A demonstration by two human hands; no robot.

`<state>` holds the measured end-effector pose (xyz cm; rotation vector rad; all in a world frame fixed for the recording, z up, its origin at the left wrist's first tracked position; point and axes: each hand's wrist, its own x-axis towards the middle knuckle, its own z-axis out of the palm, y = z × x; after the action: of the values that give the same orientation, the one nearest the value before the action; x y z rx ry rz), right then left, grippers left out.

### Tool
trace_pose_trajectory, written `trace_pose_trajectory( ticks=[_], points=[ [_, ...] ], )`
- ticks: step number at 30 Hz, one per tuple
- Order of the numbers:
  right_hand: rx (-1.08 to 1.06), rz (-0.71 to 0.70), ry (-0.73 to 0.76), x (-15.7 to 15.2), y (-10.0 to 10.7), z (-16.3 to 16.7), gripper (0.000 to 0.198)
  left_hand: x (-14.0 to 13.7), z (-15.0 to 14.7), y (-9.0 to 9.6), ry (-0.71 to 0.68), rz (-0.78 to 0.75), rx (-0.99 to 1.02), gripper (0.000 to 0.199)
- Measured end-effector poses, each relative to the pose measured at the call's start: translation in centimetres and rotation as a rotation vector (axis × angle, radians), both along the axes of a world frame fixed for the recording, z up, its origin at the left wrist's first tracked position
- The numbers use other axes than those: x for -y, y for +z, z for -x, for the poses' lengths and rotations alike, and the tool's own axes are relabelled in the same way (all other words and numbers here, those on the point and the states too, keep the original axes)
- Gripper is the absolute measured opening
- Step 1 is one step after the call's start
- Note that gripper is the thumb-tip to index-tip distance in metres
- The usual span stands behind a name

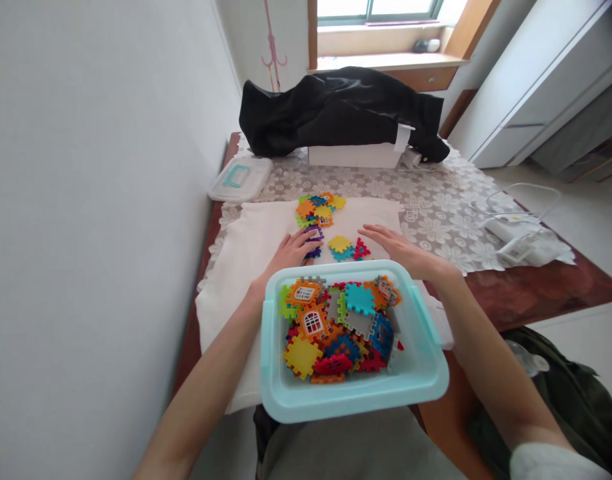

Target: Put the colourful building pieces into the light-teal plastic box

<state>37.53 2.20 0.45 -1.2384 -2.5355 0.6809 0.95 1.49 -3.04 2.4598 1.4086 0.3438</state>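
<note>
My left hand (295, 250) rests with its fingers stretched out over purple interlocking building tiles (313, 232) on the white cloth (231, 287). To the right, my right hand (386, 241) is held flat with fingers extended and holds nothing; a red triangular tile (361, 249) lies nearest to it. Between the hands are a yellow tile (340, 243) and a blue tile (342, 255). Beyond my left hand lies a pile of orange, yellow, green and blue tiles (316, 209). Close to my body, a light-blue tub (356, 403) holds many mixed tiles (331, 333).
A clear lid with a teal handle (241, 179) lies at the table's left edge, near the wall (111, 167). A black cover (341, 110) drapes over a white box (353, 155) at the back. Right are a plastic bag (523, 240) and a dark backpack (561, 393).
</note>
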Motion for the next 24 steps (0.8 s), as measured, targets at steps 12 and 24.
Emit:
trace_pose_trajectory(
  ticks=[12, 24],
  points=[
    [0.018, -0.136, -0.032, 1.7, -5.1, 1.4, 0.077, 0.6, -0.1, 0.0, 0.031, 0.058, -0.082, 0.089],
    [-0.119, -0.240, 0.056, -4.2, -4.2, 10.4, 0.082, 0.0, -0.1, -0.8, 0.108, -0.067, 0.073, 0.077]
  ],
)
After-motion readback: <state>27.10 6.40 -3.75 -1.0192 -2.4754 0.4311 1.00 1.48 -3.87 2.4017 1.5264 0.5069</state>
